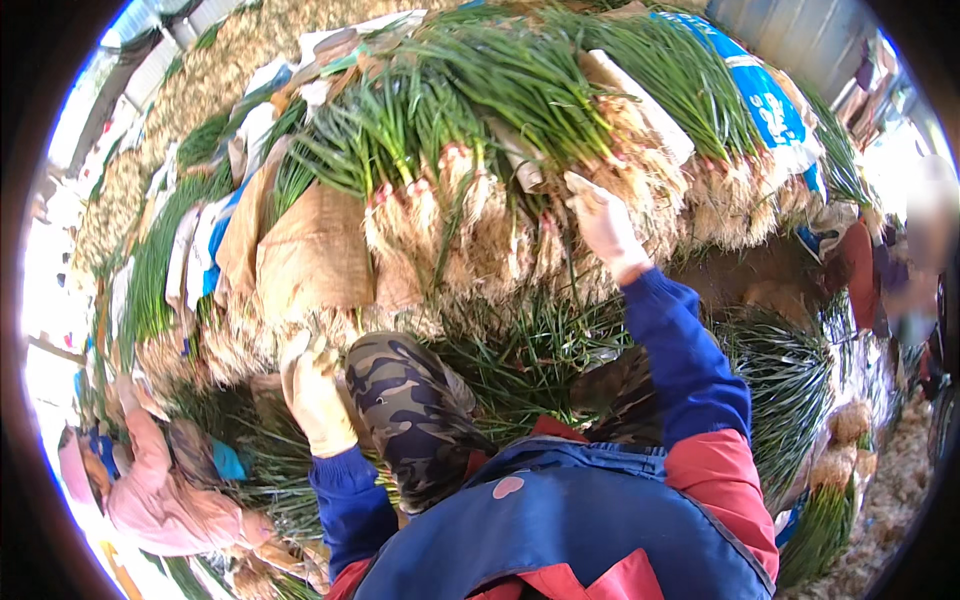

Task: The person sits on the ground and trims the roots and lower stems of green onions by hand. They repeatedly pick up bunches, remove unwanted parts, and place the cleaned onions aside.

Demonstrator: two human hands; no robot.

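My right hand [604, 223], in a pale glove, reaches to the root ends of a pile of green onions [517, 82]. Its fingertips are beside pinkish bulbs and straw-coloured roots [637, 180]; whether they grip any stalk cannot be told. Lower on the left, my left hand [316, 397], also gloved, has its fingers apart near the fringe of roots and beside my camouflage-clad knee [397, 382]. Between the hands stand smaller onion clumps [420, 202], their green tops pointing away from me. A brown woven sack [319, 247] lies left of these clumps.
Loose green leaves [525, 360] cover the ground between my knees. A person in pink [176, 480] works at the lower left. Blue-and-white sacking [772, 105] drapes over onions at the upper right. Onion bundles [825, 495] lie at the lower right.
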